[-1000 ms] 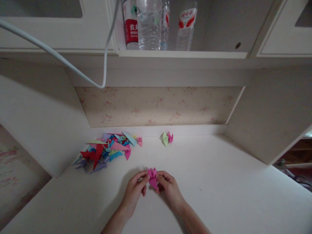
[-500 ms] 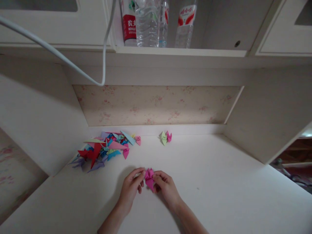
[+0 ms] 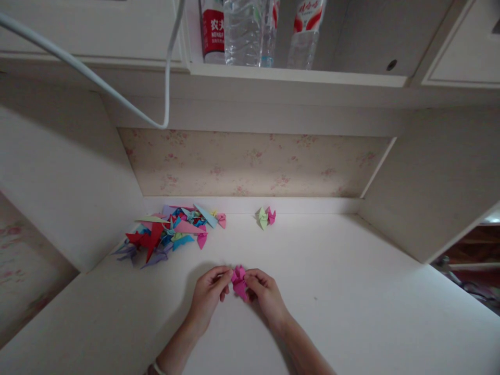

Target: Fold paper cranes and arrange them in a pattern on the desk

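Note:
Between my two hands, low over the white desk (image 3: 332, 281), is a magenta folded-paper figure (image 3: 239, 283) with several pointed flaps. My left hand (image 3: 210, 292) pinches its left edge between thumb and fingertips. On the other side, my right hand (image 3: 265, 292) grips its right edge, with the other fingers curled beneath. The fingertips cover parts of both edges. Farther back lie a pale green paper figure (image 3: 262, 219) and a smaller magenta paper figure (image 3: 271, 215), side by side and touching.
A heap of colourful folded-paper pieces (image 3: 167, 234) lies at the back left. Overhead, a white cable (image 3: 117, 100) hangs in front of a shelf (image 3: 297, 74) that holds several plastic bottles (image 3: 242, 36). White side panels (image 3: 422, 182) bound the desk.
The view has tilted slightly downward and shifted. Both hands keep their pinch on the magenta paper figure, whose flaps appear a little more spread at the left.

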### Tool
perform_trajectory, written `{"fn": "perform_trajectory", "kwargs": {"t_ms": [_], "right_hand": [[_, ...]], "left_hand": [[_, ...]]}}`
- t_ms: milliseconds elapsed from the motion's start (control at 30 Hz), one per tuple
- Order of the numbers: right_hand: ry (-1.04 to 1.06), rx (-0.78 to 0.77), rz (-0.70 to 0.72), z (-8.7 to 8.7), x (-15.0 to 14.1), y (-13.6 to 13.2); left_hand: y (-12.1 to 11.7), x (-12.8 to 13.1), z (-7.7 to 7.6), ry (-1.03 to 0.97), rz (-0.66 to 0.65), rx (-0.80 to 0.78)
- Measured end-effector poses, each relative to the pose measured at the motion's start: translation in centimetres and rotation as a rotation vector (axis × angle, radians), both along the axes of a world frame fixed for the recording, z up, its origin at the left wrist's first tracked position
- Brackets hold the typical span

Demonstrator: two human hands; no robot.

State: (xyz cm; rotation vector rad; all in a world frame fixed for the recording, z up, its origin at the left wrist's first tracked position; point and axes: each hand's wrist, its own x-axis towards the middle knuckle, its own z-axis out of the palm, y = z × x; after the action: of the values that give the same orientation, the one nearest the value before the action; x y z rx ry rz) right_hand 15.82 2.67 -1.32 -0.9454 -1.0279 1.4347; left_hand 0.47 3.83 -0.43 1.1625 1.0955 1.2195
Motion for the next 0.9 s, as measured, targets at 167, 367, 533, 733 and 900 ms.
{"fn": "perform_trajectory", "kwargs": {"t_ms": [167, 367, 533, 733, 900], "right_hand": [[-0.017, 0.006, 0.007, -0.1, -0.1, 0.1], [-0.023, -0.002, -0.023, 0.1, 0.0, 0.0], [-0.04, -0.013, -0.066, 0.0, -0.2, 0.0], [0.023, -0.054, -0.166, -0.4, -0.1, 0.4], [0.091, -0.082, -0.229, -0.3, 0.1, 0.6]], "left_hand": [[0.2, 0.0, -0.4, -0.016, 0.048, -0.002], [0.4, -0.4, -0.5, 0.096, -0.001, -0.029], [0.5, -0.6, -0.4, 0.163, -0.052, -0.03], [0.6, -0.6, -0.4, 0.183, -0.051, 0.002], [0.7, -0.7, 0.5, 0.311, 0.115, 0.043]]}}
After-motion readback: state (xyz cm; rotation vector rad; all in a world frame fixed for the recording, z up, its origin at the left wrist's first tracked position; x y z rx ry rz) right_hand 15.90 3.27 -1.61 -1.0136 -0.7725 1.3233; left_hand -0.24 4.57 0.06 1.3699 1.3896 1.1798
